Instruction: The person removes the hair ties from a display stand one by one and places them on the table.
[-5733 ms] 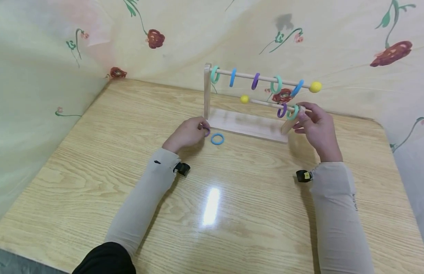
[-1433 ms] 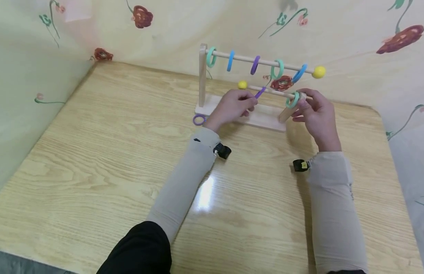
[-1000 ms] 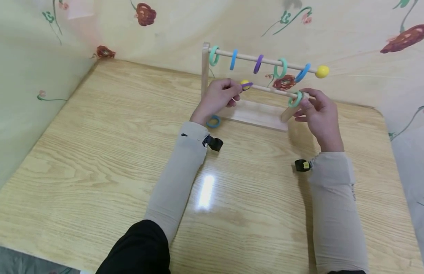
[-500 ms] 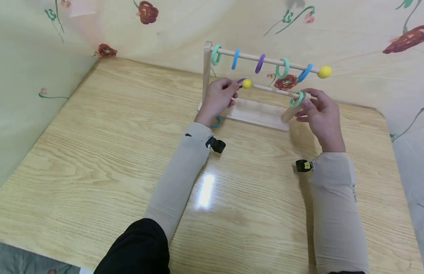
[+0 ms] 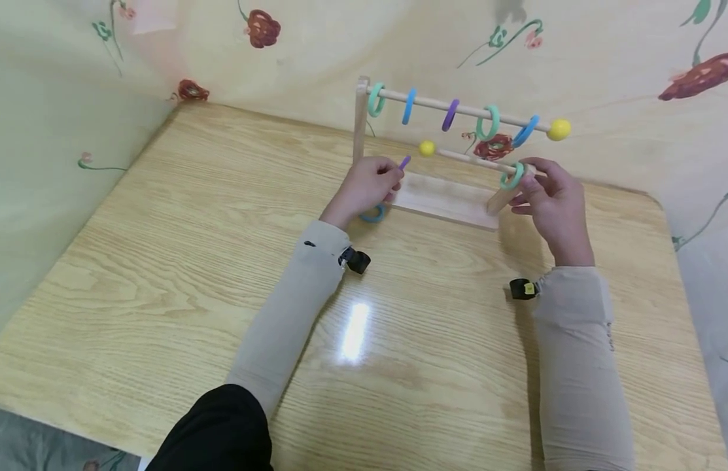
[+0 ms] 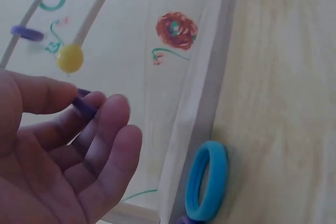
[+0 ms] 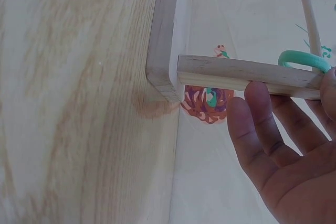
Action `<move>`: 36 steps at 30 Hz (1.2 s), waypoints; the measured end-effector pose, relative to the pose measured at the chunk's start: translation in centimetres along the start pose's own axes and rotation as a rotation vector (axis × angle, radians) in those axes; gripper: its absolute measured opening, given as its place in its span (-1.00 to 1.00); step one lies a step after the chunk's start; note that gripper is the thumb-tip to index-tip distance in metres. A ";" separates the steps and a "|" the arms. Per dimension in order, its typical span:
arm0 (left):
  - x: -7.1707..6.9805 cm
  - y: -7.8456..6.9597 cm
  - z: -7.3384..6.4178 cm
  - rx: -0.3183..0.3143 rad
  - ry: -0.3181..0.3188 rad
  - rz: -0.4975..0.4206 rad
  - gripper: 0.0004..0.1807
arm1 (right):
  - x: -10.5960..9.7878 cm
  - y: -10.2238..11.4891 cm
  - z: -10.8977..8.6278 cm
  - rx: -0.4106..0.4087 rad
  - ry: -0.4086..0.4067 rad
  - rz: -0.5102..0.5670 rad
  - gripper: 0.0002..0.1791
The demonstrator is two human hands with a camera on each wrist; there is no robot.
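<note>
Over the base's (image 5: pixel 446 201) left end, left hand (image 5: pixel 364 188) pinches purple ring (image 5: pixel 405 162) in air. Blue ring (image 6: pixel 217 182) on table (image 5: pixel 163 261), beside base. Then yellow ball (image 5: pixel 426 148) tipping lower rod (image 5: pixel 474 158), purple ring off it, near. Upper rod (image 5: pixel 430 103) carries five rings (image 5: pixel 449 116). Green ring (image 7: pixel 300 57) at lower rod's right end; right hand (image 5: pixel 556 212) grips post (image 7: pixel 231 72) there.
</note>
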State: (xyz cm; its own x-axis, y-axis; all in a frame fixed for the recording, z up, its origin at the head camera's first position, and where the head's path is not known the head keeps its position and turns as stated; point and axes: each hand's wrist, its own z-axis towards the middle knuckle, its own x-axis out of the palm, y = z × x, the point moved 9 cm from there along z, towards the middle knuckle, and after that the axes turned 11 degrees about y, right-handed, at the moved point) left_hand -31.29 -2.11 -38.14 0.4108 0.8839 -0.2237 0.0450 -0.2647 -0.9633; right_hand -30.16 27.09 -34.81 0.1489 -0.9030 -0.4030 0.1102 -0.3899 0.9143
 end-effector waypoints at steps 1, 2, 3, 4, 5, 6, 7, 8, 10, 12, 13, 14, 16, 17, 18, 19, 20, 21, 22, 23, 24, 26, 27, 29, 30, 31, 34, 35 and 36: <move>0.3 -0.1 -0.2 0.012 0.018 0.038 -0.70 | 0.0 -0.1 0.0 0.002 0.001 -0.004 -0.60; 0.6 -0.2 -0.4 0.024 0.033 0.083 -0.71 | 0.0 -0.1 0.0 0.003 0.002 -0.010 -0.60; 1.0 -0.2 -0.6 0.025 0.045 0.134 -0.72 | 0.0 -0.1 0.0 0.004 0.002 -0.015 -0.61; 1.3 -0.2 -0.9 0.025 0.057 0.185 -0.73 | 0.0 -0.1 0.0 0.006 0.002 -0.019 -0.61; 1.7 -0.1 -1.1 0.022 0.072 0.222 -0.74 | 0.0 -0.1 0.0 0.006 0.001 -0.023 -0.61; 2.1 0.0 -1.4 0.017 0.089 0.262 -0.75 | 0.0 -0.1 0.0 0.008 0.001 -0.023 -0.61; 2.5 0.1 -1.6 0.010 0.106 0.300 -0.76 | -0.1 -0.2 0.0 0.008 -0.001 -0.024 -0.60; 2.9 0.3 -1.8 0.002 0.123 0.341 -0.77 | -0.1 -0.2 0.0 0.008 -0.002 -0.023 -0.60; 3.6 0.5 -2.3 -0.012 0.151 0.409 -0.77 | -0.1 -0.1 0.0 0.007 -0.005 -0.017 -0.60; 4.2 0.7 -2.5 -0.016 0.176 0.481 -0.75 | -0.1 -0.1 0.0 0.002 -0.005 -0.008 -0.60; 4.5 0.8 -2.7 -0.020 0.187 0.518 -0.72 | -0.1 -0.1 0.0 0.000 -0.005 -0.005 -0.60; 4.7 0.9 -2.7 -0.026 0.196 0.554 -0.70 | -0.1 -0.1 0.0 -0.001 -0.005 -0.001 -0.61; 5.2 1.4 -2.8 -0.058 0.221 0.600 -0.68 | -0.1 -0.1 0.0 -0.003 -0.003 0.002 -0.61; 5.4 1.6 -2.9 -0.075 0.233 0.614 -0.68 | -0.1 0.0 0.0 -0.004 -0.003 0.001 -0.62; 5.6 1.8 -2.9 -0.099 0.245 0.619 -0.69 | -0.1 0.0 0.0 -0.004 -0.003 0.000 -0.62; 5.8 2.0 -2.9 -0.116 0.250 0.631 -0.71 | -0.1 -0.1 0.0 -0.004 -0.002 -0.001 -0.62; 5.9 2.1 -3.0 -0.132 0.253 0.643 -0.75 | -0.1 0.0 0.0 -0.005 -0.002 0.000 -0.62; 6.1 2.2 -3.0 -0.143 0.254 0.657 -0.79 | -0.1 0.0 0.0 -0.007 -0.002 0.004 -0.62; 6.2 2.2 -3.0 -0.149 0.253 0.667 -0.84 | -0.1 0.0 0.0 -0.009 -0.002 0.007 -0.61; 6.3 2.2 -3.0 -0.145 0.250 0.682 -0.89 | -0.1 0.0 0.0 -0.013 -0.002 0.010 -0.61; 6.4 2.1 -3.0 -0.140 0.247 0.694 -0.94 | -0.1 0.0 0.0 -0.015 -0.001 0.015 -0.61; 6.8 1.9 -3.1 -0.128 0.250 0.712 -0.88 | -0.1 0.1 0.1 -0.020 -0.001 0.024 -0.61; 7.1 1.8 -3.2 -0.126 0.257 0.716 -0.82 | -0.1 0.1 0.1 -0.021 0.000 0.027 -0.61; 7.7 1.6 -3.4 -0.121 0.278 0.724 -0.74 | -0.1 0.1 0.0 -0.022 0.000 0.026 -0.61; 8.1 1.5 -3.5 -0.120 0.289 0.733 -0.70 | -0.1 0.1 0.0 -0.020 0.001 0.027 -0.61; 8.6 1.3 -3.7 -0.117 0.306 0.745 -0.67 | -0.1 0.1 0.0 -0.018 0.001 0.029 -0.61; 10.2 0.9 -4.2 -0.092 0.376 0.806 -0.57 | -0.1 0.0 -0.1 -0.012 0.000 0.025 -0.61; 10.7 0.8 -4.4 -0.082 0.402 0.828 -0.54 | -0.1 0.0 -0.1 -0.009 0.000 0.023 -0.62; 11.2 0.7 -4.6 -0.071 0.428 0.851 -0.52 | -0.1 0.0 -0.1 -0.008 0.000 0.022 -0.62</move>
State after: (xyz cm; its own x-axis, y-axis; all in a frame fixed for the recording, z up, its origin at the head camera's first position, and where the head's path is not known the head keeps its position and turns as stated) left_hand -22.43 5.84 -40.63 0.6290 0.1714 -0.7583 -0.3731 -0.7892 -0.4878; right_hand -30.11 27.15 -34.75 0.1512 -0.9112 -0.3831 0.1145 -0.3688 0.9224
